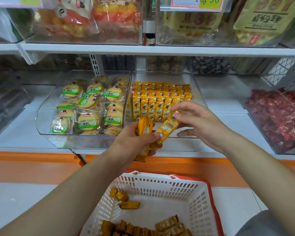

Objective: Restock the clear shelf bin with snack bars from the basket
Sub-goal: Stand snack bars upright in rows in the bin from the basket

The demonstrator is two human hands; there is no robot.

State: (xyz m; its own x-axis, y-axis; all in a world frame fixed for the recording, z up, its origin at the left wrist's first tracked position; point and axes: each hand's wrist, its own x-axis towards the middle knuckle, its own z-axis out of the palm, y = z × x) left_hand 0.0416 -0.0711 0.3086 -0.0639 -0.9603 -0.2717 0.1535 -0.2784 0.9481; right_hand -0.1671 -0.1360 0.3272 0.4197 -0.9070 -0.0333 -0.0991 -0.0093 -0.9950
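Observation:
My left hand (136, 142) grips a small bunch of yellow snack bars (144, 132) in front of the clear shelf bin (197, 86). One of those bars (168, 127) angles up to the right, and my right hand (199, 121) pinches its upper end with thumb and forefinger. Inside the bin, rows of the same yellow bars (157, 101) stand upright, filling its left and back part. The white basket with a red rim (191, 189) sits below my arms and holds several loose bars (148, 227).
Left of the target bin is a clear bin of green-labelled round biscuits (89, 106). A bin of red wrapped sweets (279, 114) stands at the right. Above runs a white shelf (160, 50) with bagged snacks. An orange ledge (41, 166) runs below the bins.

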